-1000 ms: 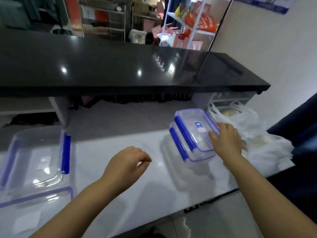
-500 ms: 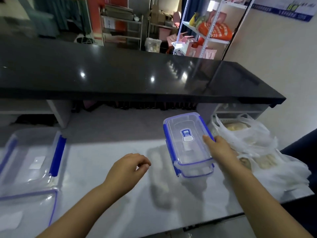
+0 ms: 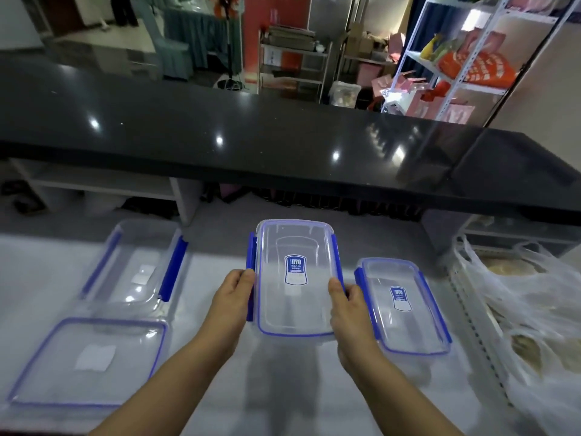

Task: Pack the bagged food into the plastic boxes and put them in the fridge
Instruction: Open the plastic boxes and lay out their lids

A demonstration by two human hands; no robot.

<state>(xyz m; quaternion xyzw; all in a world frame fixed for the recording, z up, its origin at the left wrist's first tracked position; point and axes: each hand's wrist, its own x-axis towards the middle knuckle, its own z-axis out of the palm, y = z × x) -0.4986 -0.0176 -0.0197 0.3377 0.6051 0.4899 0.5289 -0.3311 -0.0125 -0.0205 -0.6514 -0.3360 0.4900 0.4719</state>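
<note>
A clear plastic box with blue clips and a closed lid (image 3: pixel 294 278) is held over the white counter between both hands. My left hand (image 3: pixel 231 295) grips its left clip and my right hand (image 3: pixel 347 302) grips its right side. A smaller closed box (image 3: pixel 404 305) of the same kind rests on the counter just to the right. At the left stands a larger open box (image 3: pixel 138 262), with its loose lid (image 3: pixel 88 361) lying in front of it. White plastic bags of pale food (image 3: pixel 528 313) lie at the right end.
A black glossy upper counter (image 3: pixel 251 133) overhangs the back of the white work surface (image 3: pixel 283 388). A wire rack (image 3: pixel 471 313) lies under the bags. Shelves with goods stand behind the counter.
The stack of two boxes has come apart: the smaller one now sits on the counter at the right. My left hand has taken hold of the larger box, which has moved to the middle.
</note>
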